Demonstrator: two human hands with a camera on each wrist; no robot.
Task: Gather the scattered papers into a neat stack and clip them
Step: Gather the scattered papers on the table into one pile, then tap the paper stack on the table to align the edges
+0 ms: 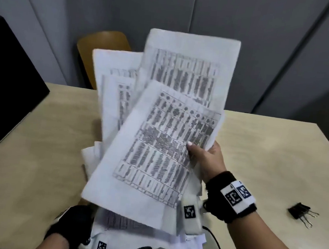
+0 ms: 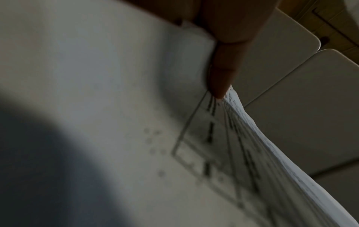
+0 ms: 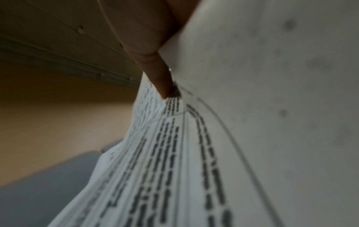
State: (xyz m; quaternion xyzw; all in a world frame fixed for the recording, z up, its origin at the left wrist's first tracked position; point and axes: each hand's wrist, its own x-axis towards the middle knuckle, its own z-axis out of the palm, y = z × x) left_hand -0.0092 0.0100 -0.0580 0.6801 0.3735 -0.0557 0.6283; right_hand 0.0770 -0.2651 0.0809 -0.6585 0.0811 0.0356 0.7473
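Several printed sheets, the papers point(image 1: 157, 144), are held fanned and uneven above the table point(image 1: 268, 155). My right hand point(image 1: 195, 150) pinches their right edge, thumb on the printed face and fingers behind. In the right wrist view the thumb point(image 3: 159, 73) presses on the papers point(image 3: 252, 107). My left hand is hidden under the lower left of the fan in the head view; only its black wrist band point(image 1: 72, 224) shows. The left wrist view has one of its fingers point(image 2: 223, 73) lying against the papers point(image 2: 136, 107). A black binder clip point(image 1: 300, 212) lies on the table to the right, apart from both hands.
A black box or screen point(image 1: 6, 79) stands on the table's left side. A wooden chair point(image 1: 104, 49) sits behind the far edge, in front of grey wall panels. A black cable point(image 1: 217, 247) runs from the right wrist device near the front edge.
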